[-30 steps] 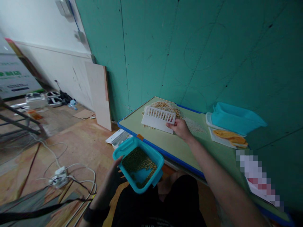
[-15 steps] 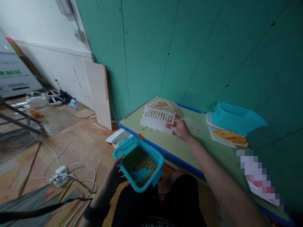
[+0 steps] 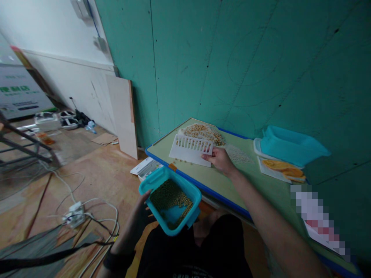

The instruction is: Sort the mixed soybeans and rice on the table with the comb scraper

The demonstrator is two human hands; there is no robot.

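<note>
My right hand point(image 3: 220, 160) grips the right end of a white slotted plastic scraper point(image 3: 190, 150) that lies on the green table point(image 3: 214, 178), just in front of a heap of yellow beans point(image 3: 203, 132). A few loose beans lie by the scraper's near edge. My left hand point(image 3: 142, 210) holds a teal plastic container point(image 3: 170, 200) from below, tilted, beneath the table's blue front edge. The container is partly filled with beans. A patch of pale small grains point(image 3: 237, 154) lies to the right of my right hand.
A teal tub point(image 3: 290, 146) sits on a white tray point(image 3: 268, 168) with yellow pieces point(image 3: 282, 167) at the table's right. The green wall stands right behind. On the wooden floor to the left lie cables and a power strip point(image 3: 74, 217), and a board point(image 3: 123, 116) leans on the wall.
My right hand has drawn the scraper toward the table's front edge and a little left, away from the bean heap, leaving a few beans behind it. The container stays where it was.
</note>
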